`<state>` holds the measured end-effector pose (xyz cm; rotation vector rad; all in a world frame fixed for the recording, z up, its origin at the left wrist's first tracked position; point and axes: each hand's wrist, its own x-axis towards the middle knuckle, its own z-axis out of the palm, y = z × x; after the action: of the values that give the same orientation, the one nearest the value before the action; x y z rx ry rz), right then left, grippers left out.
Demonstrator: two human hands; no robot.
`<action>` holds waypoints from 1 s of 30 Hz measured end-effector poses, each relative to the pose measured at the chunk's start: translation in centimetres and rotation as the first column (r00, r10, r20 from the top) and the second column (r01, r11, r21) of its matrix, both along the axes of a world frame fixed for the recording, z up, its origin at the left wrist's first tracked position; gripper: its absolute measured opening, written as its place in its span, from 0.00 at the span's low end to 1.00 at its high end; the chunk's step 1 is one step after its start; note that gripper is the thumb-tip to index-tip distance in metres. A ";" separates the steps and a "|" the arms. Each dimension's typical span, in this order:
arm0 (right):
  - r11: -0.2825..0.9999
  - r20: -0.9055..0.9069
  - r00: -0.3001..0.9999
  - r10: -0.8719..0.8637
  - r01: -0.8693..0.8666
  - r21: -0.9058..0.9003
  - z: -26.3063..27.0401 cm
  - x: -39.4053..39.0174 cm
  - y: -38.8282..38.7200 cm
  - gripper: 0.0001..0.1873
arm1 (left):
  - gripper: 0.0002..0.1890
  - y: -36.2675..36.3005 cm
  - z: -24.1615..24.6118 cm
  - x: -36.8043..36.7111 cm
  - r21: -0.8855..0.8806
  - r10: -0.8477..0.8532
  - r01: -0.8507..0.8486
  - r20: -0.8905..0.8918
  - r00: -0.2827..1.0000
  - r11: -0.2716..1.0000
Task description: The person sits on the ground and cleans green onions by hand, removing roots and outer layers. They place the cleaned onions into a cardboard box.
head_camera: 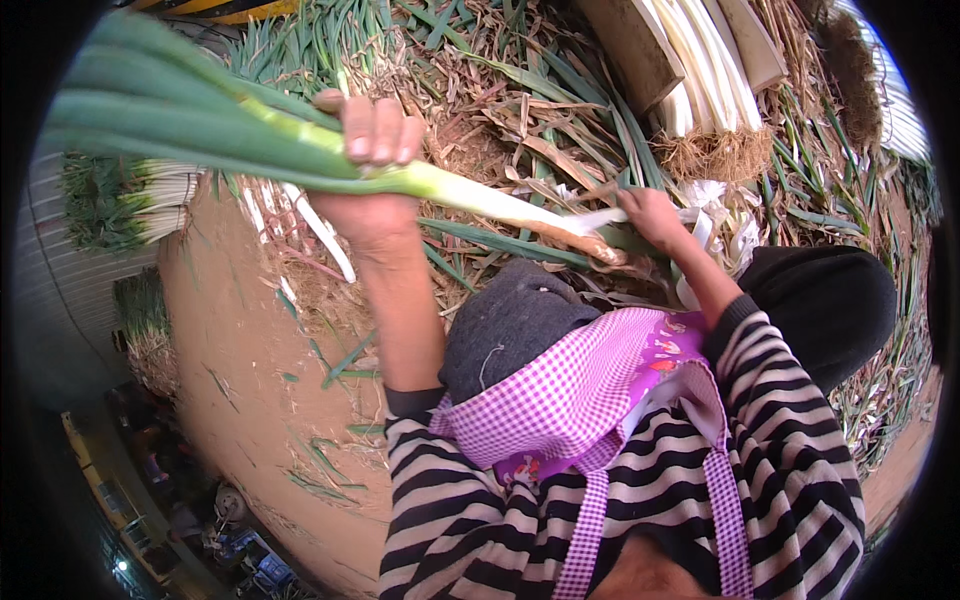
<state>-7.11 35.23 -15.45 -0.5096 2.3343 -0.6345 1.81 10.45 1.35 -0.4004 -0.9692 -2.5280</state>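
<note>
My left hand (369,214) is closed around a big green onion (480,196) where its white shank turns to green leaves. The leaves fan out to the upper left, and the brownish root end points down to the right over my lap. At that lower end, my right hand (651,216) pinches a thin whitish strip of outer skin (600,219), which stretches between my fingers and the shank. Its fingertips are partly hidden. Beneath the onion is my knee in dark grey cloth (517,322), beside a purple checked apron (570,382).
Several white onions with bushy roots (709,90) lie between wooden boards (637,52) at upper right. Peeled skins (716,217) pile by my right hand. Dry leaves (480,127) litter the ground ahead. More onion bundles (169,199) lie at left, beyond bare soil (255,360).
</note>
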 end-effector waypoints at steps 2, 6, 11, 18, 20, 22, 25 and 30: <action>0.991 -0.041 0.993 0.111 -0.113 -0.067 0.5 -0.5 0.7 0.24 | 0.16 -1.0 0.5 -0.2 0.038 -0.071 0.073 -0.058 0.996 0.997; 0.491 -0.197 0.964 0.176 -0.259 -0.831 5.1 0.3 -5.0 0.24 | 0.18 -1.9 1.1 -1.8 0.026 -0.300 0.308 -0.168 0.939 0.951; 0.547 0.031 0.888 0.458 -0.254 -0.798 10.3 1.7 -10.0 0.24 | 0.26 -0.1 -0.6 -1.2 0.231 -0.113 0.120 -0.041 0.993 0.966; 0.742 0.365 0.914 0.174 0.122 -0.659 5.2 3.3 -9.6 0.22 | 0.30 0.6 -6.7 1.1 0.229 0.113 -0.237 0.450 0.886 0.944; 0.768 0.664 0.736 0.136 0.345 -0.540 3.0 3.0 -9.6 0.21 | 0.27 -0.1 -7.6 0.8 0.193 -0.080 0.019 0.316 0.945 0.981; 0.685 0.839 0.544 -0.030 0.622 -0.379 1.4 2.4 -9.7 0.18 | 0.26 -0.7 -7.9 0.4 0.232 -0.127 0.068 0.249 0.960 0.970; 0.365 0.979 0.078 0.191 0.920 -0.144 0.3 0.8 -8.3 0.18 | 0.26 -1.5 -7.1 0.1 0.263 -0.101 0.029 0.263 0.959 0.964; 0.494 0.852 0.347 0.392 0.702 -0.513 -1.2 -1.2 -0.3 0.22 | 0.35 -6.3 -4.0 1.3 0.350 0.158 -0.355 0.481 0.862 0.867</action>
<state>-8.30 34.93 -16.66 -0.1132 0.7167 -1.7297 3.14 4.16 -2.61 0.4310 -0.5196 -2.5141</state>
